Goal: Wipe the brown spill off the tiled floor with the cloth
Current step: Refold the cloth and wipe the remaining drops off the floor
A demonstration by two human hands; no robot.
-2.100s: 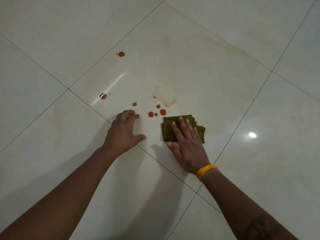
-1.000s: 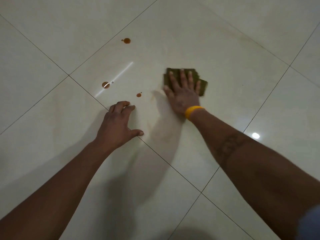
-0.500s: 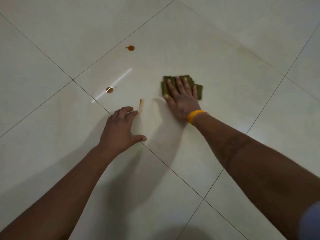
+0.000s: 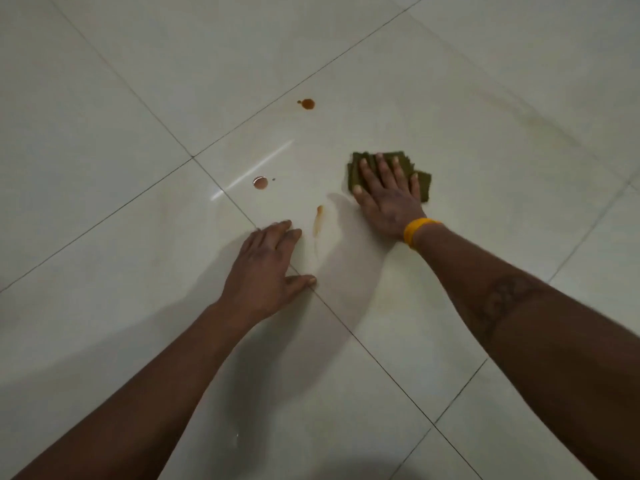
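Now the right hand (image 4: 388,199), fingers spread, presses the cloth (image 4: 389,174) flat; left hand (image 4: 266,268) splayed on floor (image 4: 138,341).

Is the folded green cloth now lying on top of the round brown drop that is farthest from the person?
No, the folded green cloth lies under the right hand, well apart from the farthest round brown drop.

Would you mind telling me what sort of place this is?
Probably an indoor room: glossy pale tiles with thin grout lines and a lamp glare. No furniture shows which room.
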